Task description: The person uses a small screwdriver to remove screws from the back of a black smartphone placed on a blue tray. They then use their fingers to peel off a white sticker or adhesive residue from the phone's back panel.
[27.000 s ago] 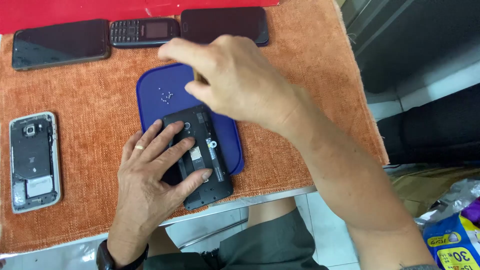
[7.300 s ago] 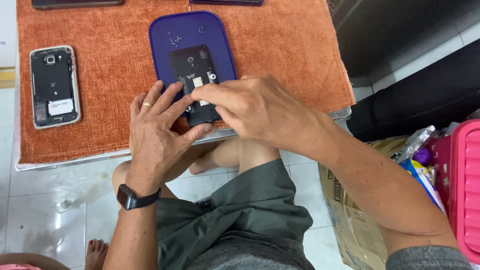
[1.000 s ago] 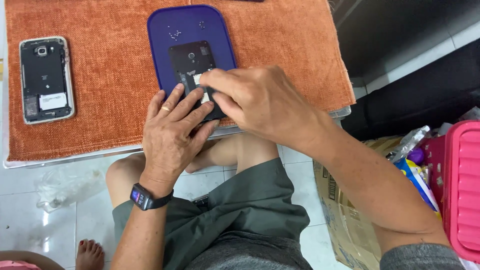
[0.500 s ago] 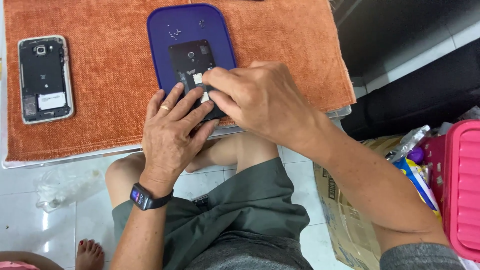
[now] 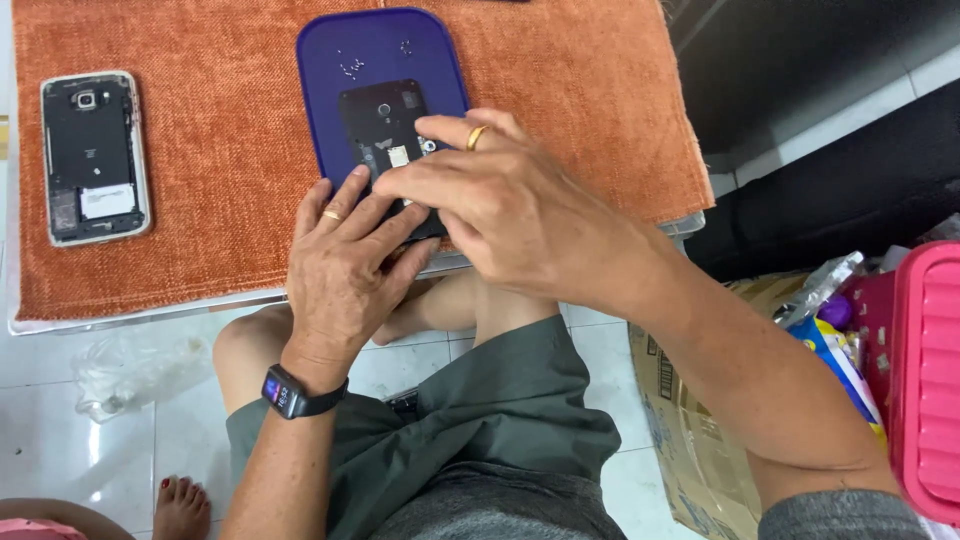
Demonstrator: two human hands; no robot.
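An opened black phone [image 5: 385, 125] with its back cover off lies on a dark blue tray [image 5: 345, 50] on the orange cloth [image 5: 230, 170]. My left hand [image 5: 345, 270] rests flat on the phone's lower left part, holding it down, with a ring on one finger and a watch on the wrist. My right hand [image 5: 505, 215] reaches in from the right, its fingertips pinched over the phone's middle near a small white part. Whether a tool or small piece is between those fingers is hidden.
A second opened phone [image 5: 93, 157] with a silver frame lies at the left of the cloth. A cardboard box [image 5: 690, 440] with packets and a pink container [image 5: 925, 370] stand on the floor at the right. Another person's foot [image 5: 180, 505] shows at bottom left.
My right hand's fingers have shifted slightly up and left over the phone's middle. My left hand stays pressed on the phone. The view has barely moved.
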